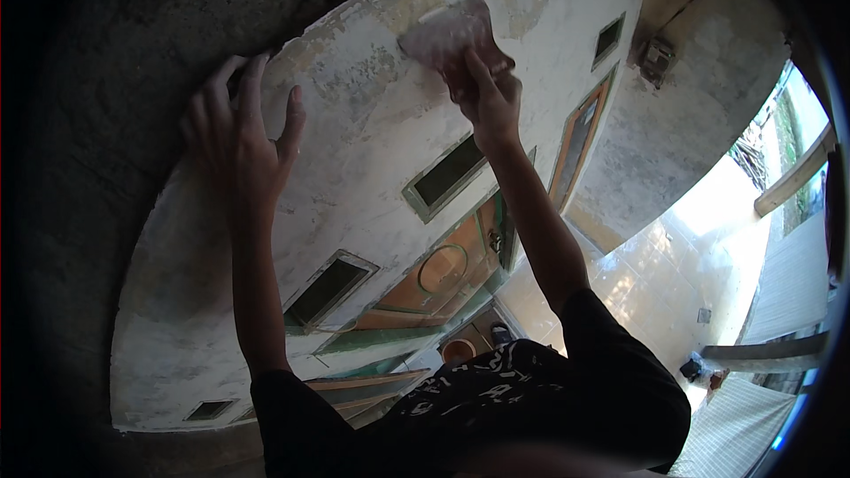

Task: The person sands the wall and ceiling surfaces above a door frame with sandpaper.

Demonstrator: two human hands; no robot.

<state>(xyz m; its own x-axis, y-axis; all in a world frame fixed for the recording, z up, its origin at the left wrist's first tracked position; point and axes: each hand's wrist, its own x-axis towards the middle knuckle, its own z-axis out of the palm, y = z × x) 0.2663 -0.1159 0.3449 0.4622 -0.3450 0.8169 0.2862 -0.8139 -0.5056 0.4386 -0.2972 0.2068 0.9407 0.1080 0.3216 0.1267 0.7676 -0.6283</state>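
Observation:
My right hand (491,103) grips a bent, reddish-brown sheet, apparently sandpaper (458,40), coated with pale dust. It lies against the patchy white plaster wall (358,179) near the upper edge. Scuffed grey and cream patches surround the sheet. Raised to the left, my left hand (246,116) has its fingers spread and holds nothing. Its fingertips reach the line where the wall meets the dark rough surface above; whether they press on it I cannot tell.
Below are green-framed vent openings (332,289) and a wooden door (445,265). An electric meter (657,60) hangs on the side wall. On the floor, far down, stands an orange-brown bucket (458,350) beside a sandalled foot (501,333). Wooden posts (764,352) rise at the right.

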